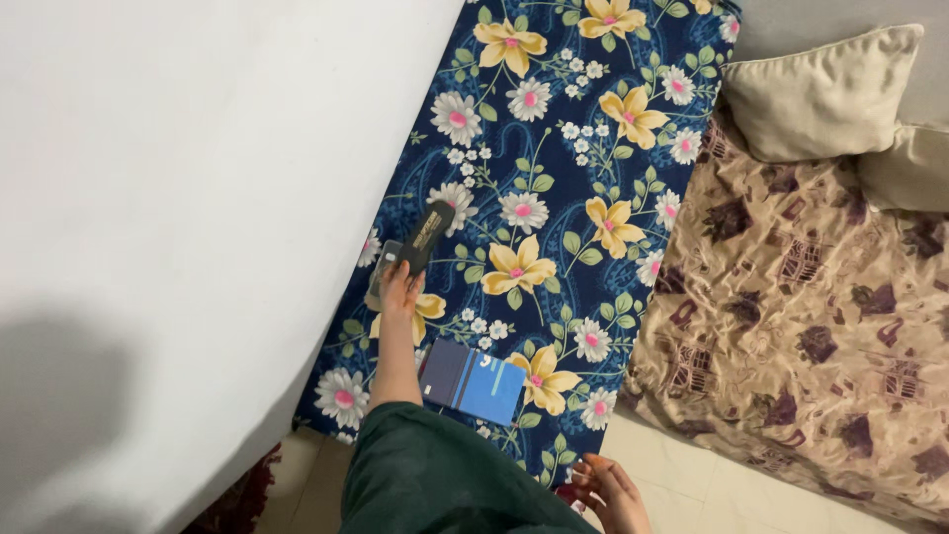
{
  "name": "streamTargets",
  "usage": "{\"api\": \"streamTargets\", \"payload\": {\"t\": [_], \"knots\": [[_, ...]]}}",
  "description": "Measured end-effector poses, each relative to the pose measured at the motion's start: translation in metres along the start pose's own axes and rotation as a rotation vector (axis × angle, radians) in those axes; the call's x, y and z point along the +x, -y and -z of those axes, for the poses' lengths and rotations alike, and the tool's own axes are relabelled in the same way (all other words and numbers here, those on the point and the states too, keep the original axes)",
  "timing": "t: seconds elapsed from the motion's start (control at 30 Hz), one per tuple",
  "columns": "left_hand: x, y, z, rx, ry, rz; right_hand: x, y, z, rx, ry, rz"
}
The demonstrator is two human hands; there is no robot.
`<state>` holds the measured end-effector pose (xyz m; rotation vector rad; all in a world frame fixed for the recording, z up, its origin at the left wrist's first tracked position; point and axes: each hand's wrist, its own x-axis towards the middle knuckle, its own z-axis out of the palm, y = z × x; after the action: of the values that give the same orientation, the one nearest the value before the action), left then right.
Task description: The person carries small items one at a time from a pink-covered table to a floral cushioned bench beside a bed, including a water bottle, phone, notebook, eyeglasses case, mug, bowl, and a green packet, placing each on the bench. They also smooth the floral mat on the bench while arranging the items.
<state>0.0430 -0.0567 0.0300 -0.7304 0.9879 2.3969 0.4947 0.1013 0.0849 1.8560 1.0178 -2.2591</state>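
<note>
white wall (178, 178) at left; floral blue mattress (593, 148); beige patterned bedspread (811, 326) with cushion (825, 94); pale tiled floor (682, 475).

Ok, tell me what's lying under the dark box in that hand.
The left hand holds the dark box over a grey flat object, on the floral mattress. The grey object is mostly covered.

A flat blue rectangular packet (474, 381) lies on the floral mattress (593, 148), beside the forearm.

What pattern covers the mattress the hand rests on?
Dark blue with yellow and white flowers and green leaves, on the mattress, seen in the head view.
</note>
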Motion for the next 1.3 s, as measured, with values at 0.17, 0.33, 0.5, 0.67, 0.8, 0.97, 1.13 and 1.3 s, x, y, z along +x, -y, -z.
{"api": "streamTargets", "payload": {"t": [0.17, 0.33, 0.5, 0.67, 0.8, 0.97, 1.13, 1.3], "knots": [[0.073, 0.008, -0.083, -0.049, 0.047, -0.121, 0.027, 0.004, -0.004, 0.036, -0.055, 0.058], [0.094, 0.037, -0.108, 0.071, 0.039, -0.047, 0.026, -0.012, 0.016, 0.091, -0.123, 0.236], [0.071, 0.099, -0.106, 0.545, 0.325, 0.164, 0.008, -0.025, 0.05, 0.1, -0.324, 0.105], [0.046, 0.153, -0.108, 0.969, 0.364, 0.258, -0.01, -0.018, 0.067, 0.117, -0.401, 0.121], [0.036, 0.169, -0.117, 1.041, 0.308, 0.201, -0.015, -0.02, 0.08, 0.15, -0.466, 0.089], [0.034, 0.171, -0.129, 1.098, 0.269, 0.069, -0.014, -0.042, 0.114, 0.152, -0.457, 0.137], [0.01, 0.176, -0.136, 1.23, 0.071, -0.408, -0.031, -0.055, 0.156, 0.159, -0.529, 0.209], [-0.048, 0.174, -0.131, 1.082, 0.047, -0.427, -0.069, -0.051, 0.208, 0.225, -0.568, 0.405]]}}
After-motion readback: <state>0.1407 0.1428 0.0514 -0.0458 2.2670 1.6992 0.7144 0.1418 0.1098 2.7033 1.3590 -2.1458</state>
